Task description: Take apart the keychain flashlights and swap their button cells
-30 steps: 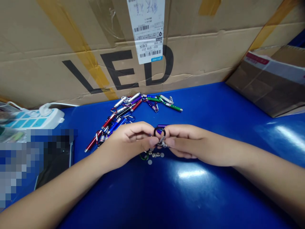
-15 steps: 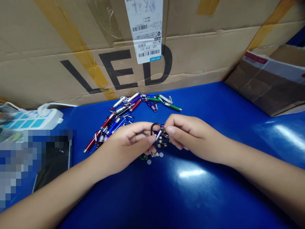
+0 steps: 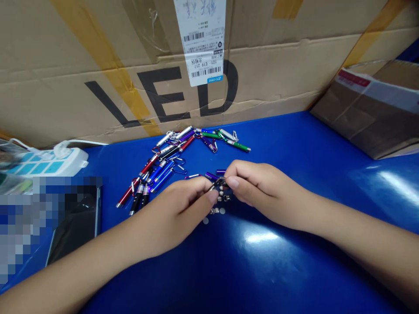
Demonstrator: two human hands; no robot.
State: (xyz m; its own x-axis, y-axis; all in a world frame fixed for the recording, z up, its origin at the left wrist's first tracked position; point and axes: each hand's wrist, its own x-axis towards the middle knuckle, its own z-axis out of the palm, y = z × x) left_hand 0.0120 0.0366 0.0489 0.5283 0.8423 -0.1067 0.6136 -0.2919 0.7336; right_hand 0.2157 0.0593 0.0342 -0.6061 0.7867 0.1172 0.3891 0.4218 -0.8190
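My left hand (image 3: 183, 207) pinches a black carabiner (image 3: 216, 184) between thumb and forefinger, seen almost edge-on. My right hand (image 3: 262, 187) is closed on a small dark piece at the carabiner's right end; the fingertips hide most of it. Just behind and below the fingers lie small silvery button-like parts (image 3: 216, 211), a grey disc (image 3: 205, 221) and purple tubes (image 3: 212, 176) partly covered by the hands. Beyond my left hand, several metal penlights with carabiner clips, such as a red one (image 3: 127, 194) and a blue one (image 3: 163, 179), lie in a curved pile.
A large cardboard box (image 3: 268, 83) marked LED stands along the back of the blue table (image 3: 203, 279). At the right is an open carton (image 3: 353, 117). On the left are a white power strip (image 3: 77, 159) with cables and a dark flat device (image 3: 77, 226).
The carabiner has turned from facing me broadside to nearly edge-on. My left hand has dipped slightly and its fingers have drawn in; the right hand stays close by. The view has shifted a little.
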